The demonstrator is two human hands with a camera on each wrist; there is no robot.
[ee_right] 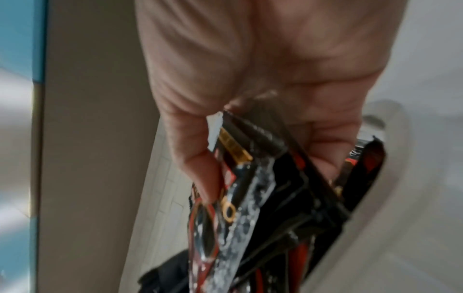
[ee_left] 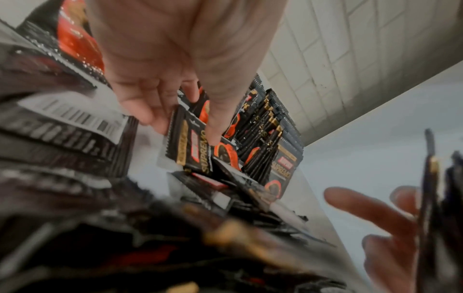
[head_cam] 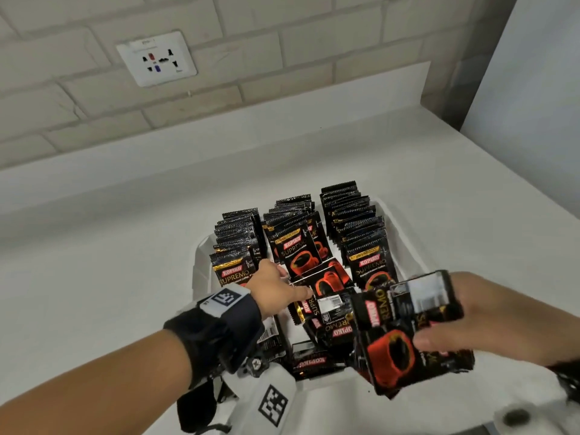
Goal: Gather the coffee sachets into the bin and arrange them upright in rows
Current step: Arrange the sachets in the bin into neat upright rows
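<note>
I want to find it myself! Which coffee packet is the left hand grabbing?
Look in the white bin, in front of the three standing rows. The left hand pinches one sachet there. Unlike the upright ones, it lies tipped over at the foot of the middle row.

A white counter (head_cam: 125, 246) fills most of the head view. Behind it, from nine to one o'clock, runs a pale brick wall (head_cam: 282, 42). A white wall socket (head_cam: 156, 58) sits at eleven o'clock. At two o'clock stands a plain white panel (head_cam: 533, 105).
</note>
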